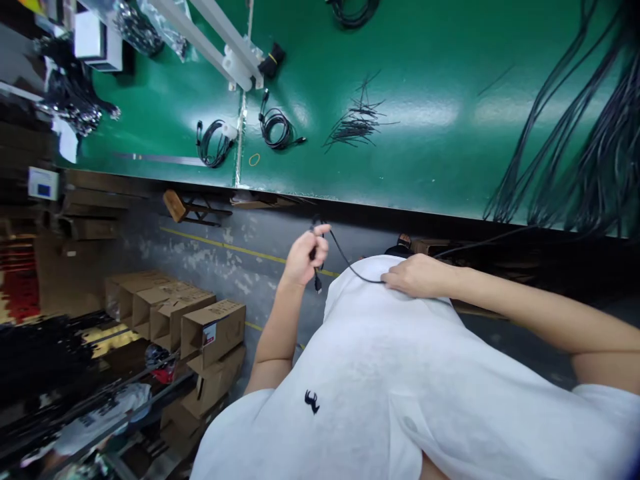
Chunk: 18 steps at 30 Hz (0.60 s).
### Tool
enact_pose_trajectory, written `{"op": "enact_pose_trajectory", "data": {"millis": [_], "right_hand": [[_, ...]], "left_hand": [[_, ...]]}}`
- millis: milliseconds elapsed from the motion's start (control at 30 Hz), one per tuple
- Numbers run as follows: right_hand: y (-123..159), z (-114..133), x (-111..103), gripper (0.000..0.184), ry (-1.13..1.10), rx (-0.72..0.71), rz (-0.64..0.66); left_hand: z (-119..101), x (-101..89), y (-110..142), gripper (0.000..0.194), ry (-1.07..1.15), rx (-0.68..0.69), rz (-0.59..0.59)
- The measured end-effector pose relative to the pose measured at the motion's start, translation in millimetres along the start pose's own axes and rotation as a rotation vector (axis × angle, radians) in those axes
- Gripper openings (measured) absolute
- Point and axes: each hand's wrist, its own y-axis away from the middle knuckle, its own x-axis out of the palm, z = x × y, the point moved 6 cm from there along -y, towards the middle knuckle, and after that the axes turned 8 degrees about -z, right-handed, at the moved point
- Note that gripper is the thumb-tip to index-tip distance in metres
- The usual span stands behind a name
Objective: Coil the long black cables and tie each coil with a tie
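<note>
A thin black cable (350, 265) runs between my two hands in front of my white shirt. My left hand (305, 257) is closed round a gathered part of it, and a plug end (318, 283) hangs below the fingers. Near my waist, my right hand (419, 275) pinches the same cable, its fingertips pressed together. From behind the right hand the cable carries on toward a large bundle of black cables (600, 133) that droops over the table's edge at the right.
Two coiled cables (277, 128) lie on the green table (440, 160), with a rubber band (255, 159) close by. A pile of short black ties (357, 123) lies mid-table. White posts (220, 40) stand at upper left. Cardboard boxes (213, 330) line the floor at left.
</note>
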Motion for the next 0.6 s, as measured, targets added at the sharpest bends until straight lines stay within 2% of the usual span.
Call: {"op": "enact_pose_trajectory", "data": {"millis": [33,100,167,233,333,467,533,600], "right_hand": [[-12.3,16.4,-14.2,0.032,-0.019,-0.06,-0.016],[-32.9,23.3,-44.9,0.031,-0.066,-0.065,-0.083],[-40.7,4.9,-68.4,0.029,-0.156,0.022,-0.153],[-36.3,-18.5,-79.9,0.029,-0.281,0.108,-0.212],[-28.3,-35.3,-81.9,0.032,-0.389,0.158,-0.276],[-37.0,-44.9,-78.3,0.034,-0.436,0.152,-0.299],[-33.3,-67.7,-73.2,0.037,-0.479,0.164,-0.314],[-11.6,-105.9,-63.1,0.04,-0.436,0.278,-0.389]], "left_hand": [[11.4,11.9,0.1,0.031,-0.093,-0.039,0.051],[32.0,33.2,4.9,0.035,-0.249,-0.108,0.183],[44.2,46.0,12.6,0.039,-0.33,-0.166,0.301],[45.1,49.1,16.8,0.042,-0.289,-0.194,0.33],[42.0,50.4,17.2,0.044,-0.228,-0.238,0.322],[46.1,61.3,20.6,0.042,-0.164,-0.33,0.407],[43.0,60.9,23.4,0.037,-0.077,-0.353,0.439],[29.0,50.3,22.6,0.031,0.037,-0.303,0.412]]}}
